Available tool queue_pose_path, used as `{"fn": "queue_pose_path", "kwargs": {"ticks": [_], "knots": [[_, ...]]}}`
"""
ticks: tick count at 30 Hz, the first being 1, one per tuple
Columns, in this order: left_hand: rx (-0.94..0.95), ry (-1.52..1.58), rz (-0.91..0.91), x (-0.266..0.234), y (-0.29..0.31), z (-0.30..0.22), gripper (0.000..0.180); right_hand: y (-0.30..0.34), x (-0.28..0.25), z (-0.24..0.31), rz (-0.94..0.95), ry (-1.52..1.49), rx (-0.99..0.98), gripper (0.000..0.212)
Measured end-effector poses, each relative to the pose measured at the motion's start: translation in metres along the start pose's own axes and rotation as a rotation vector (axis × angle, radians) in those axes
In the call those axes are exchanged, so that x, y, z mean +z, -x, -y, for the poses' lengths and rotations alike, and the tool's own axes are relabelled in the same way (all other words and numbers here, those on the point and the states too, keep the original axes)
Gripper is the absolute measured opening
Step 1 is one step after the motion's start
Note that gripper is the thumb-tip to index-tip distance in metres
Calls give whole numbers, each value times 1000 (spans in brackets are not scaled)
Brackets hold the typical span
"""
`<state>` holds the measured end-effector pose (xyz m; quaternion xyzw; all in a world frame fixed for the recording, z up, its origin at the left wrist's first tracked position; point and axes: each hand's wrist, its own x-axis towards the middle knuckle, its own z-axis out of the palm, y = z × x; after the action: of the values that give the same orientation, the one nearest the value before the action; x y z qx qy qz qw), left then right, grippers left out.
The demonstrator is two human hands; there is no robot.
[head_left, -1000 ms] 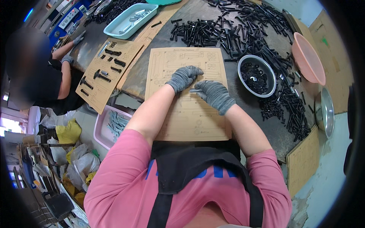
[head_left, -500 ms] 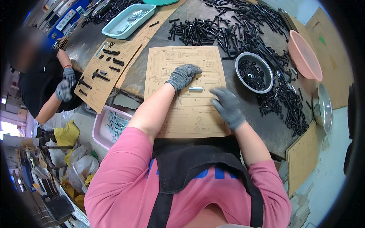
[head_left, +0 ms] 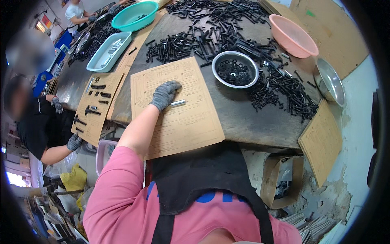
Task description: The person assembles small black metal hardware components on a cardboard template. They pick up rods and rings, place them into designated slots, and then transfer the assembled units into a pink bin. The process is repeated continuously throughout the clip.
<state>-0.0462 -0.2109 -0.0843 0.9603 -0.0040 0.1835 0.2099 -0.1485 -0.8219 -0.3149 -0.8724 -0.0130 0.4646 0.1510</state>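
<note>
My left hand (head_left: 165, 95), in a grey work glove, lies on a printed brown cardboard sheet (head_left: 189, 130) near the table's front edge. Its fingers stretch rightward, resting on the sheet's upper half; anything under the palm is hidden. Just beside its lower edge a shiny metal sleeve or tube (head_left: 178, 103) lies on the sheet, apart from the fingertips. The sheet sits turned, its lower right corner reaching the table edge. My right hand is out of view.
A steel bowl of black washers or nuts (head_left: 235, 69) stands right of the sheet, among heaped black bolts (head_left: 284, 81). Behind are a pink basin (head_left: 292, 36), teal basin (head_left: 136, 18) and pale blue tray (head_left: 109, 51). A co-worker's gloved hand (head_left: 74, 142) touches a parts-covered board (head_left: 95, 120) at left.
My right hand has left the view from beside the sheet. The view has shifted, and the sheet now looks turned, with the tube and my left hand still on it.
</note>
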Motion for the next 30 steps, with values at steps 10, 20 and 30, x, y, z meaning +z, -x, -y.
{"fn": "queue_pose_path", "kwargs": {"ticks": [10, 20, 30], "knots": [[-39, -23, 30, -2, 0, -12, 26, -36, 30, 25, 23, -236, 42, 23], [-92, -14, 74, -8, -3, -21, 26, -65, 21, 50, 137, -273, 175, 25], [-53, 128, 7, 9, 10, 7, 29, -36, 17, 37, 117, 33, -84, 27]]}}
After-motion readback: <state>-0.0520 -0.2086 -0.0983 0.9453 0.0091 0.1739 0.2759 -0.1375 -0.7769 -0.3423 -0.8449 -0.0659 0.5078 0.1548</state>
